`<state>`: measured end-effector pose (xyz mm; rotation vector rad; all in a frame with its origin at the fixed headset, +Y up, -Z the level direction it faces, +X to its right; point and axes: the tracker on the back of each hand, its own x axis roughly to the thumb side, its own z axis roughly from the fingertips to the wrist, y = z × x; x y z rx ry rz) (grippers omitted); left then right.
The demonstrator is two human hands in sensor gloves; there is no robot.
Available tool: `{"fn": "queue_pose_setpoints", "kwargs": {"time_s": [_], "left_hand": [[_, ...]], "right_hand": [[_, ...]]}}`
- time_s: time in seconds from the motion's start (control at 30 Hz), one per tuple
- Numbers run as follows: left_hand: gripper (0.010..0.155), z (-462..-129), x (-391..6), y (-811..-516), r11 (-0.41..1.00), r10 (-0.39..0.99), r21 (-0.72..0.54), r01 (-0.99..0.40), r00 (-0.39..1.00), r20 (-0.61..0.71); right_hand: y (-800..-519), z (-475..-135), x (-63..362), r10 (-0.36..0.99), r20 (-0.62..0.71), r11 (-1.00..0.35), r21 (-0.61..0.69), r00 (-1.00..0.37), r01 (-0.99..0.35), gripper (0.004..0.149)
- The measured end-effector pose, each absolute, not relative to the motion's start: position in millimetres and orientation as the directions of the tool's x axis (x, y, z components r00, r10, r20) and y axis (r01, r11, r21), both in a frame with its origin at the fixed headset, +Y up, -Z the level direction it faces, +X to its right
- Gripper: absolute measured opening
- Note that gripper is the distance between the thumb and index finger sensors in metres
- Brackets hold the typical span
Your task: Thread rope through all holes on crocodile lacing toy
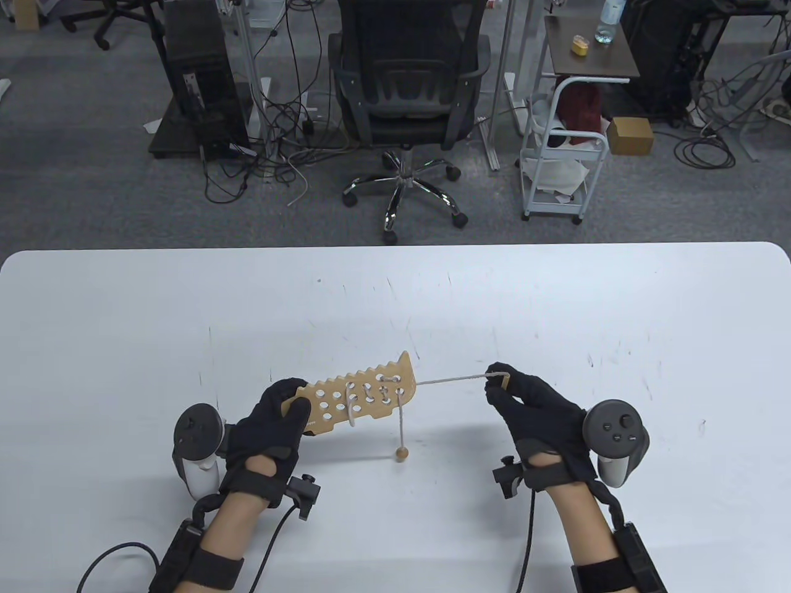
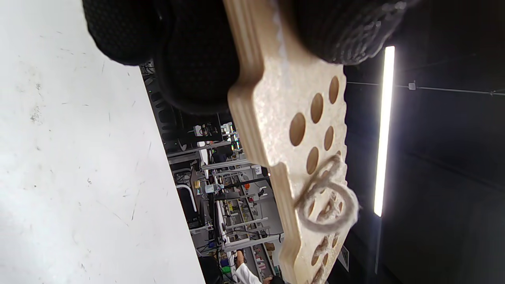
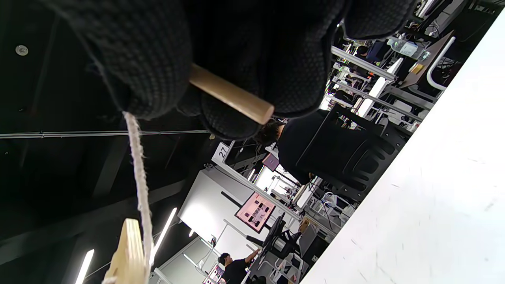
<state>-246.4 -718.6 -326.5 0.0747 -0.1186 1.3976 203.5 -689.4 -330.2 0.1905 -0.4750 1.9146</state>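
The wooden crocodile lacing board [image 1: 358, 395] is held above the white table [image 1: 395, 296] by my left hand [image 1: 272, 420], which grips its left end. It has many holes; several near its right end carry rope, with a loop showing in the left wrist view [image 2: 327, 205]. The rope [image 1: 451, 378] runs taut from the board's right end to my right hand [image 1: 500, 386], which pinches the wooden needle [image 3: 230, 94] at the rope's tip. The rope's other end hangs below the board with a wooden bead [image 1: 402, 454] on the table.
An office chair [image 1: 405, 92] stands beyond the table's far edge, with a white cart [image 1: 562, 160] to its right. Cables from my wrists trail off the table's near edge.
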Motion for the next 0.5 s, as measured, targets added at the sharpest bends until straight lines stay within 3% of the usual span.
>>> {"fn": "queue_pose_setpoints", "kwargs": {"time_s": [0.5], "left_hand": [[0.054,-332.7,-265.5,-724.7,0.158,0.983,0.046,-0.986,0.162,0.082]], "right_hand": [[-684.2,-329.6,223.2,0.869,0.338,-0.264,-0.303,-0.362,-0.916,0.042]]}}
